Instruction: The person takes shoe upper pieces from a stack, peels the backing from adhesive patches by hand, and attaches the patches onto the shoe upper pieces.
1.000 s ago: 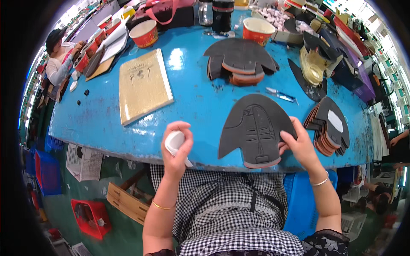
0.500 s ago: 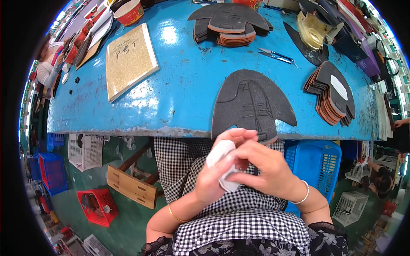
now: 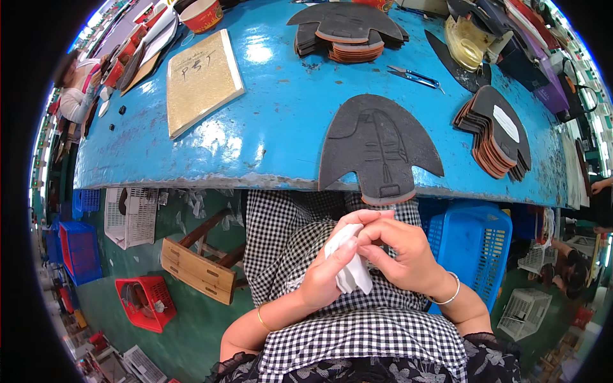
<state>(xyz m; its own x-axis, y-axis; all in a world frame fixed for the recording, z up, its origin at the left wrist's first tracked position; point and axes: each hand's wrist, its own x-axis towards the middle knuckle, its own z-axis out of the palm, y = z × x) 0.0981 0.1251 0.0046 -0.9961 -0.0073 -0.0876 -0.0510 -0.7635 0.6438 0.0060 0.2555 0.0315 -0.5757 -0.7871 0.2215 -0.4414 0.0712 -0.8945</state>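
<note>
Before the scuffed blue worktable point(image 3: 287, 134), my hands meet at a small wad of white, paper-like layers point(image 3: 354, 276)

My left hand point(image 3: 324, 271) grips the wad from its left side, thumb pressed flat on top and fingers curled behind. My right hand point(image 3: 405, 255) comes across to its upper right edge, thumb and fingers bent close together, fingertips at the white material; I cannot tell whether they pinch a layer or merely touch it. Both forearms slant inward over my black-and-white checked apron point(image 3: 377, 332), and the wad sits between me and the table, its loose ends hanging downward.

Just beyond my fingers lies a dark grey, shield-shaped piece of leather-like sheet point(image 3: 383, 143), flat on the table, its narrow tab at the front edge. It lies between my hands and the blue-handled thread snips point(image 3: 416, 78). To the right stands a leaning stack of dark pieces with orange-brown edges point(image 3: 495, 137), a white oval on its top; another dark stack with orange-brown edges point(image 3: 348, 35) sits farther back. Leftward rests a glittery gold booklet point(image 3: 203, 84). Below the table, a bright blue plastic basket point(image 3: 479, 255) stands beside my right arm, and a low wooden stool point(image 3: 198, 269) is off to my left.
</note>
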